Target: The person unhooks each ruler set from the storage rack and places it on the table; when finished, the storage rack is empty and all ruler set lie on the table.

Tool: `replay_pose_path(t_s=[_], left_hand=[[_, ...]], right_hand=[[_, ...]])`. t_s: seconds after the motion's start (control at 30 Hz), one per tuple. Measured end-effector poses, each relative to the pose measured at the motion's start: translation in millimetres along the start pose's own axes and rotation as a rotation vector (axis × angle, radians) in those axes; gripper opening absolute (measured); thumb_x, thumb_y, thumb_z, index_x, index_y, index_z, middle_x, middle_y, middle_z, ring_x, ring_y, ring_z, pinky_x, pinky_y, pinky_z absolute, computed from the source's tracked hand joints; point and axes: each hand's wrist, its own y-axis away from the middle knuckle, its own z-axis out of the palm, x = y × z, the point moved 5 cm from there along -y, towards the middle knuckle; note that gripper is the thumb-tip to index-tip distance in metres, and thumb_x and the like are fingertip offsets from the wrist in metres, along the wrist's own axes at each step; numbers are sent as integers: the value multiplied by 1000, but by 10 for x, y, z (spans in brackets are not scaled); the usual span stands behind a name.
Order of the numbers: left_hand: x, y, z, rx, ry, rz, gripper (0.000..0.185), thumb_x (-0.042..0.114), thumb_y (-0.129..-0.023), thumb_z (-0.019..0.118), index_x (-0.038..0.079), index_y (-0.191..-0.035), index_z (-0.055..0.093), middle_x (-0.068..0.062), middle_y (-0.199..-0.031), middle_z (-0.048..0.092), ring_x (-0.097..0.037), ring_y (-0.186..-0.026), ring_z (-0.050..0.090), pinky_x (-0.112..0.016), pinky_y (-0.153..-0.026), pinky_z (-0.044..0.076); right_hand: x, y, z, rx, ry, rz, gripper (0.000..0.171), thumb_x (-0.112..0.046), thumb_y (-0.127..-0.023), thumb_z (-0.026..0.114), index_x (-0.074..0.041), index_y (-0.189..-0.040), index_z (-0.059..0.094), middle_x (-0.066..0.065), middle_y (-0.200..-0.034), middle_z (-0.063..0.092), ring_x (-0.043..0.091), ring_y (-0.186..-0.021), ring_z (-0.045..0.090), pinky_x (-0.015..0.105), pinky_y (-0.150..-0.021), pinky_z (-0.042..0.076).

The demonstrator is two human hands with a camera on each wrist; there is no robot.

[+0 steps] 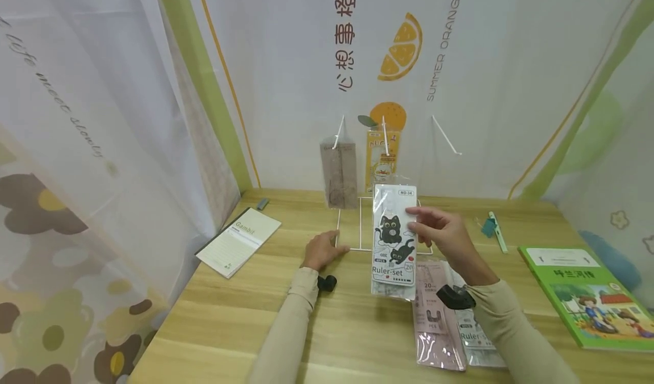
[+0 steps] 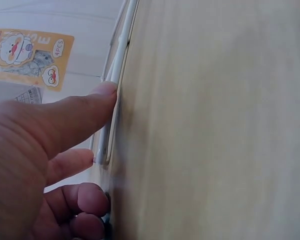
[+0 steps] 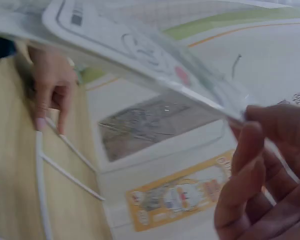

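My right hand (image 1: 444, 236) pinches the right edge of a clear-wrapped ruler set (image 1: 394, 230) with two black cats on its card. It is held up in front of a white wire display rack (image 1: 360, 219). My left hand (image 1: 323, 250) holds the front left corner of the rack's base, thumb on the front bar (image 2: 121, 55) and a finger at the side. From the rack's left hook hangs a greyish pack (image 1: 339, 174); a yellow duck pack (image 1: 382, 157) is on the middle hook. The right hook (image 1: 447, 136) bears nothing.
A pink ruler pack (image 1: 440, 347) and another ruler set (image 1: 482, 344) lie by my right forearm. At the right are a green book (image 1: 592, 299), a pale green pen-like tool (image 1: 498, 233) and a small teal item (image 1: 488, 228). A notebook (image 1: 239, 242) and small grey block (image 1: 263, 204) lie left.
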Motion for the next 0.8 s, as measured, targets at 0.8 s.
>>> replay_pose_path(t_s=[0.8], left_hand=[[27, 24, -32, 26, -29, 38, 59, 40, -88, 76, 6, -134, 64, -16, -133, 66, -38, -118, 64, -52, -93, 54]], right_hand=[[951, 545, 268, -106, 292, 458, 29, 1, -84, 73, 8, -112, 70, 1, -63, 59, 4, -39, 36, 19, -39, 31]])
